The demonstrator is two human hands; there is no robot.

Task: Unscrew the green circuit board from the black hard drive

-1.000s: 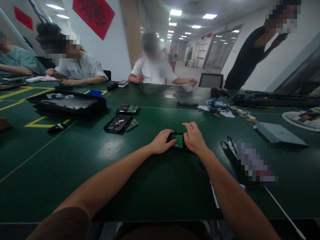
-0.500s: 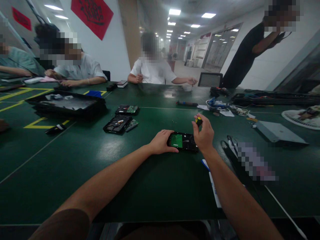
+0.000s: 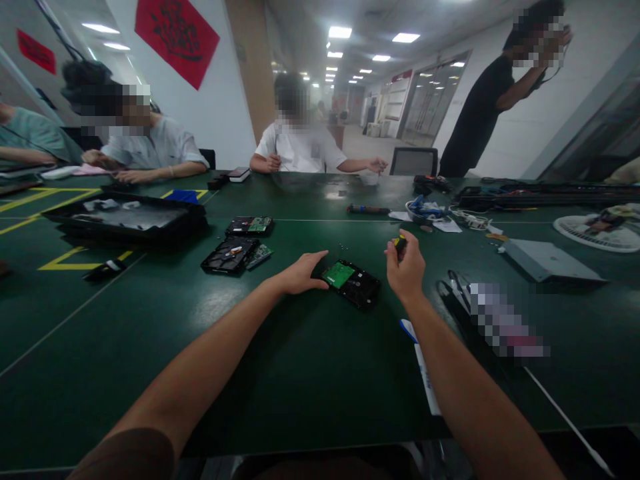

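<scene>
Green table (image 3: pixel 300 373) under us: our L hand (image 3: pixel 300 275) wide at 9 o'clock of drive (image 3: pixel 361 288) lying flat ahead, prob. to steady it; R hand (image 3: pixel 407 270), abt 3, grips blk/yellow tool (image 3: pixel 399 243) clear; tiny bits (image 3: pixel 343 247) 11-12.

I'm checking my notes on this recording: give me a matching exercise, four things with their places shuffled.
1. Large red diamond-shaped sign
2. Nearest black hard drive with green circuit board
3. Small yellow-and-black handle
4. Flat grey metal box

A. Gripped by the right hand
B. Green tabletop, right of that hand
C. White wall
D. Between left hand and right

Pairs: 1-C, 2-D, 3-A, 4-B
</scene>
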